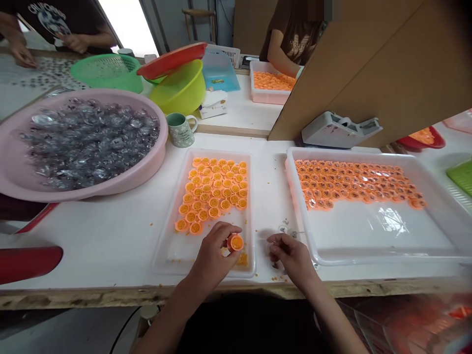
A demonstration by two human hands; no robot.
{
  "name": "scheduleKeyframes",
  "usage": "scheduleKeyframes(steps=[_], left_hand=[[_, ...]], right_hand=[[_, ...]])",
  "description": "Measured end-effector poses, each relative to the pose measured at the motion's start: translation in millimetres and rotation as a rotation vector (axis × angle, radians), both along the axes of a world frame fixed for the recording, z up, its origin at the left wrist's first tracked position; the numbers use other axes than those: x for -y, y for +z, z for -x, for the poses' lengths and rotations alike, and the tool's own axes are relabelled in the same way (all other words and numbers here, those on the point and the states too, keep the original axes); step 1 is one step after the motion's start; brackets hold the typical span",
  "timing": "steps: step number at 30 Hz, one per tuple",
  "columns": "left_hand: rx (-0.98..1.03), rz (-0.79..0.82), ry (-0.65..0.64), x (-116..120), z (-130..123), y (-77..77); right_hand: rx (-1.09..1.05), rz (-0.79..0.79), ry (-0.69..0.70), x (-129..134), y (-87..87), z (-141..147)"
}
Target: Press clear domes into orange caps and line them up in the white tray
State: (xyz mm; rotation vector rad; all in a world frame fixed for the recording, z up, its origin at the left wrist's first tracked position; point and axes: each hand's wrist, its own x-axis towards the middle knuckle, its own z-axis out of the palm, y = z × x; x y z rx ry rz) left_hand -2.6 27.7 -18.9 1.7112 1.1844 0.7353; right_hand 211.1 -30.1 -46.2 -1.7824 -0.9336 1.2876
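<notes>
My left hand (216,253) pinches a small round orange cup (236,242) between thumb and fingertips, above the near right part of a white tray (171,253). Yellow bits fill the cup. Rows of similar orange cups (214,201) with yellow contents stand in that tray. Between the two trays, my right hand (291,255) is closed low over the table, beside small clear plastic pieces (283,229) with dark marks. What its fingers hold is partly hidden. A larger white tray (376,255) to the right contains rows of orange cups with clear, dark-printed tops (346,179).
A pink basin (153,172) of clear plastic pieces (96,142) stands left, near a green mug (181,130). A grey-white device (337,130) leans by a cardboard panel (368,69). Two co-workers (62,24) work across the table. Its wooden front edge (110,296) runs close to me.
</notes>
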Motion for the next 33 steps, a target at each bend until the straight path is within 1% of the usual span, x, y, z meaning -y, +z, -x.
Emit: scheduleKeyframes(steps=[2, 5, 8, 13, 17, 21, 25, 27, 29, 33], left_hand=[[0.051, 0.037, 0.005, 1.4, -3.0, 3.0], [0.094, 0.156, 0.000, 3.5, -8.8, 7.2], [0.118, 0.240, 0.003, 5.5, -14.1, 9.9], [0.151, 0.259, -0.001, 6.9, -14.3, 10.7], [0.132, 0.337, 0.008, 6.8, -10.5, 12.2], [0.121, 0.340, -0.001, 6.8, -9.2, 11.9], [0.153, 0.337, 0.017, 6.2, -9.7, 12.5], [0.166, 0.369, 0.008, 5.5, -9.6, 15.5], [0.188, 0.420, -0.013, 5.0, -8.9, 19.4], [0.217, 0.467, -0.011, 4.8, -7.5, 22.7]], right_hand=[[-0.088, -0.041, 0.028, -0.8, 15.2, 5.2], [-0.244, -0.111, 0.035, -5.1, 33.9, 15.5], [-0.397, -0.105, 0.052, -9.1, 40.7, 23.5], [-0.511, -0.097, 0.074, -9.9, 35.6, 28.3], [-0.570, -0.104, 0.050, -10.2, 33.4, 29.5], [-0.497, -0.130, 0.020, -10.7, 31.2, 29.2], [-0.495, -0.119, 0.044, -11.0, 30.0, 29.6], [-0.523, -0.134, 0.054, -11.3, 30.2, 30.2], [-0.526, -0.146, 0.037, -11.6, 30.0, 30.5], [-0.462, -0.159, 0.000, -12.0, 27.6, 29.3]])
